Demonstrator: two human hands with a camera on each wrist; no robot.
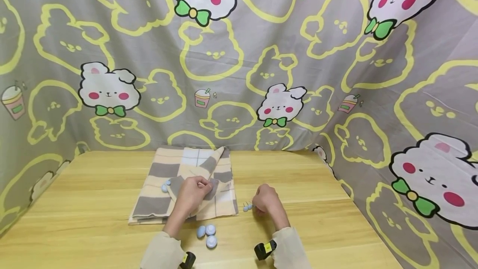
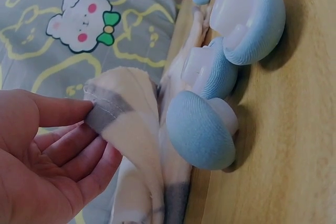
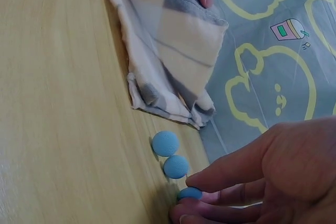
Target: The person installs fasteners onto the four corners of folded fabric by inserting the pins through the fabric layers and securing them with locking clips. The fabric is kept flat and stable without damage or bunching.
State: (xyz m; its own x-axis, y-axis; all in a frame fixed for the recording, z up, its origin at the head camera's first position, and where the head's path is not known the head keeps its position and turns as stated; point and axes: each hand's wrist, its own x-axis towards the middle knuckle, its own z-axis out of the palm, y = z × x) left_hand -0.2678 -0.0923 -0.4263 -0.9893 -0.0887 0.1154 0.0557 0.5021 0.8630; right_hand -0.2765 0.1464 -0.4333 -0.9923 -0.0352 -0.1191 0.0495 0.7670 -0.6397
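A checked fleece cloth (image 1: 151,204) in beige, grey and white lies folded on the table. My left hand (image 1: 191,195) pinches a raised edge of it between thumb and fingers; the left wrist view shows the grey, stitched hem (image 2: 107,108) in that pinch. Right of the cloth, low over the wood, my right hand (image 1: 266,199) pinches a blue round-headed pin (image 3: 190,193). Two more such pins (image 3: 165,144) lie beside its fingertips, thin points upward in the head view. Three mushroom-shaped pieces (image 1: 211,241) with blue caps and whitish stems sit near my left wrist.
More small blue pieces (image 1: 164,186) are at the cloth's left part. The wooden table (image 1: 317,219) runs back to a grey curtain (image 1: 231,65) with rabbit prints, which also hangs along both sides. Each wrist carries a black camera (image 1: 265,250).
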